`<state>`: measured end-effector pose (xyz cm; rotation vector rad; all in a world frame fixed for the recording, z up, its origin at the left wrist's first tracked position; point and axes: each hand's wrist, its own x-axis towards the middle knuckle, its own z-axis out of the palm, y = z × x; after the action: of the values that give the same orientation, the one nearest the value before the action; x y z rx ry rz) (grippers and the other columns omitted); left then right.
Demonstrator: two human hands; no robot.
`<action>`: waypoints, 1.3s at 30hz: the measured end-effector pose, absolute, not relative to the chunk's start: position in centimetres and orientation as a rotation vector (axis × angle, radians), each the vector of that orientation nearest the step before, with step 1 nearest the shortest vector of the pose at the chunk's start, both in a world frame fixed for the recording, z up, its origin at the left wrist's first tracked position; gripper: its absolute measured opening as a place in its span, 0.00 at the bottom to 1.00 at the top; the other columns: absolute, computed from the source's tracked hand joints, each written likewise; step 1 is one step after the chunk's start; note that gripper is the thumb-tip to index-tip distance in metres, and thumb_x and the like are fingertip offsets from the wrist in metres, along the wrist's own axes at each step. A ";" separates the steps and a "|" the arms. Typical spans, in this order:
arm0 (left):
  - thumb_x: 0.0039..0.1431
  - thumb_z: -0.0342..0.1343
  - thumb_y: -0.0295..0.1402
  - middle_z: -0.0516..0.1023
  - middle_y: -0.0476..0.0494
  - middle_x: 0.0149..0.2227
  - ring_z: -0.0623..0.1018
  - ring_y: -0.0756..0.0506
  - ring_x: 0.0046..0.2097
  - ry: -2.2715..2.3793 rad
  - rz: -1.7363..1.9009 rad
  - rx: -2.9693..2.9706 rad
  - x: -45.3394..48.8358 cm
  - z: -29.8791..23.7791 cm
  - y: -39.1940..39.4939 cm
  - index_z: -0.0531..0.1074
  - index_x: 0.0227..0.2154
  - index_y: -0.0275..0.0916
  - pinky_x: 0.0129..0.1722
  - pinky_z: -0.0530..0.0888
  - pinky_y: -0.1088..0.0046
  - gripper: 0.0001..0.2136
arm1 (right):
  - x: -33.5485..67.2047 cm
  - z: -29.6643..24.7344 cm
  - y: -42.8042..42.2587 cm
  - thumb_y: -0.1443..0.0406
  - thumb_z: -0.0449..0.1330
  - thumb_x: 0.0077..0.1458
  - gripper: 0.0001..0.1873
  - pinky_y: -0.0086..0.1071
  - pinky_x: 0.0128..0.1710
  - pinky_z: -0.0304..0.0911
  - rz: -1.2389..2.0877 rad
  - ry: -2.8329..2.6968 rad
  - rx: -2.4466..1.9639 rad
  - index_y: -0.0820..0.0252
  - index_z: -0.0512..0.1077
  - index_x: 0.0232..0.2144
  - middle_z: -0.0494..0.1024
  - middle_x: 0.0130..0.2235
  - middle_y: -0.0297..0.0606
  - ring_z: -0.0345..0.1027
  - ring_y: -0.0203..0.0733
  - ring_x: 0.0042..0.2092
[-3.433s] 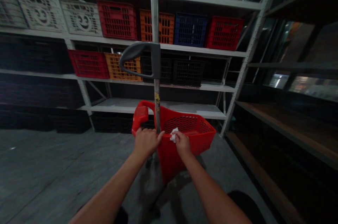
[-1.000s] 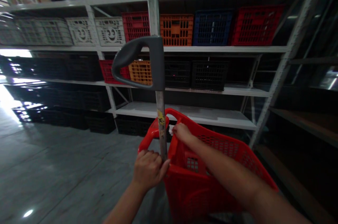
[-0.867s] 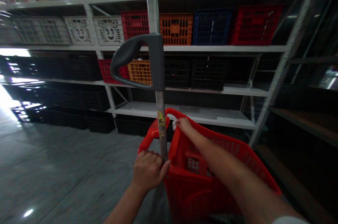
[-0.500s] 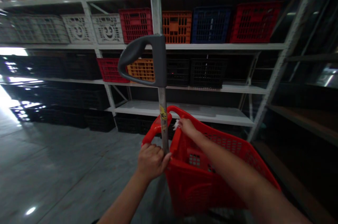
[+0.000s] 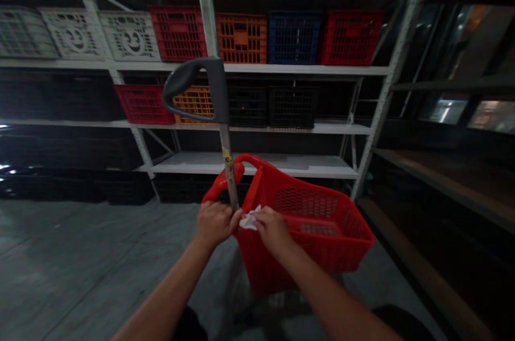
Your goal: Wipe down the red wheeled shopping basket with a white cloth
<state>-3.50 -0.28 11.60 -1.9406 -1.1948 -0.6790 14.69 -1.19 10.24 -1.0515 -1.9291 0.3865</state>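
Note:
A red plastic shopping cart (image 5: pixel 306 188) with a perforated basket stands in front of me. My left hand (image 5: pixel 216 223) is wrapped round the near end of the cart's red handle (image 5: pixel 217 184), beside the base of a metal pole (image 5: pixel 226 153). That pole carries a grey loop-shaped grip (image 5: pixel 218 89) higher up. In my right hand (image 5: pixel 271 228) is a crumpled white tissue (image 5: pixel 250 219), pinched between the fingers. It lies against the cart's near rim corner, close to my left thumb.
Behind the cart rises a white metal rack (image 5: pixel 257 161) with red, orange, blue, white and black crates, such as an orange crate (image 5: pixel 241 38). Darker shelves (image 5: pixel 442 180) run along the right side. Grey floor (image 5: pixel 80 255) spreads at the left.
My right hand with the tissue has come from the far end of the cart's inner rim back towards me, near my left hand. The left hand keeps its hold; the view has shifted right.

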 end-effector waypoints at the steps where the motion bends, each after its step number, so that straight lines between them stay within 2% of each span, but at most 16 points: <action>1: 0.54 0.45 0.41 0.71 0.46 0.18 0.70 0.48 0.26 -1.199 -0.679 -1.940 -3.5 11.6 -0.3 0.68 0.16 0.39 0.30 0.59 0.68 0.17 | 14.9 9.8 -1.6 0.74 0.53 0.48 0.12 0.26 0.36 0.59 0.340 -1.950 -1.088 0.58 0.74 0.31 0.72 0.32 0.36 0.64 0.36 0.35; 5: 0.54 0.44 0.41 0.71 0.45 0.18 0.69 0.48 0.25 -1.213 -0.675 -1.947 -3.7 11.6 -0.1 0.68 0.15 0.38 0.30 0.59 0.68 0.18 | 18.5 7.8 -2.1 0.78 0.54 0.43 0.13 0.27 0.32 0.59 0.308 -1.907 -1.287 0.60 0.74 0.24 0.71 0.28 0.36 0.64 0.36 0.32; 9: 0.54 0.44 0.42 0.71 0.45 0.19 0.70 0.47 0.26 -1.218 -0.651 -1.925 -4.0 11.4 0.1 0.68 0.16 0.39 0.31 0.60 0.68 0.18 | 21.1 5.8 -2.0 0.78 0.54 0.44 0.13 0.28 0.33 0.61 0.278 -1.767 -1.367 0.60 0.74 0.21 0.71 0.29 0.37 0.65 0.36 0.31; 15: 0.55 0.44 0.41 0.72 0.46 0.19 0.70 0.47 0.26 -1.164 -0.638 -1.941 -3.8 11.6 0.9 0.68 0.16 0.39 0.31 0.60 0.68 0.18 | 15.2 7.1 -1.4 0.75 0.51 0.49 0.14 0.30 0.43 0.62 0.248 -1.861 -1.206 0.59 0.75 0.30 0.75 0.37 0.40 0.68 0.37 0.40; 18: 0.55 0.44 0.40 0.72 0.46 0.19 0.71 0.47 0.26 -1.157 -0.616 -1.956 -4.0 11.8 1.5 0.68 0.16 0.38 0.31 0.60 0.68 0.18 | 14.7 7.1 -1.1 0.75 0.51 0.48 0.16 0.31 0.46 0.61 0.216 -1.897 -1.182 0.60 0.74 0.36 0.75 0.40 0.41 0.68 0.38 0.42; 23: 0.55 0.44 0.41 0.72 0.46 0.19 0.71 0.47 0.26 -1.162 -0.602 -1.957 -5.7 11.8 2.2 0.68 0.16 0.39 0.32 0.60 0.69 0.17 | 23.9 3.0 -1.9 0.79 0.49 0.42 0.23 0.37 0.48 0.61 0.161 -1.812 -1.317 0.57 0.74 0.38 0.76 0.41 0.39 0.69 0.39 0.43; 28: 0.55 0.44 0.41 0.72 0.47 0.19 0.71 0.47 0.26 -1.172 -0.613 -1.960 -7.2 11.8 2.8 0.66 0.15 0.39 0.33 0.60 0.68 0.18 | 32.8 -0.1 -3.0 0.77 0.51 0.43 0.18 0.40 0.46 0.63 0.043 -1.616 -1.588 0.61 0.75 0.34 0.76 0.39 0.45 0.70 0.44 0.42; 31: 0.55 0.44 0.41 0.72 0.47 0.19 0.71 0.46 0.26 -1.188 -0.630 -1.948 -7.2 11.6 3.0 0.66 0.14 0.38 0.32 0.60 0.68 0.18 | 29.9 0.6 -2.2 0.77 0.51 0.43 0.19 0.39 0.47 0.62 0.095 -1.662 -1.527 0.60 0.75 0.34 0.76 0.39 0.43 0.70 0.43 0.42; 34: 0.55 0.44 0.42 0.72 0.47 0.19 0.71 0.46 0.27 -1.202 -0.622 -1.941 -6.9 11.6 3.0 0.66 0.14 0.39 0.32 0.60 0.68 0.19 | 22.2 3.2 -0.5 0.78 0.51 0.44 0.20 0.35 0.46 0.62 0.193 -1.786 -1.366 0.57 0.74 0.36 0.76 0.40 0.39 0.69 0.40 0.43; 39: 0.55 0.42 0.42 0.71 0.46 0.19 0.71 0.47 0.26 -1.224 -0.596 -1.914 -6.7 11.8 2.8 0.66 0.14 0.39 0.32 0.60 0.69 0.20 | 12.6 7.2 1.3 0.76 0.52 0.47 0.15 0.28 0.44 0.61 0.261 -1.990 -1.229 0.62 0.74 0.36 0.76 0.38 0.41 0.68 0.38 0.41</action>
<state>-6.73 2.79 11.76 -1.9136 -1.2240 -0.5964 12.60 1.32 7.24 -1.2292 -1.9896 0.2611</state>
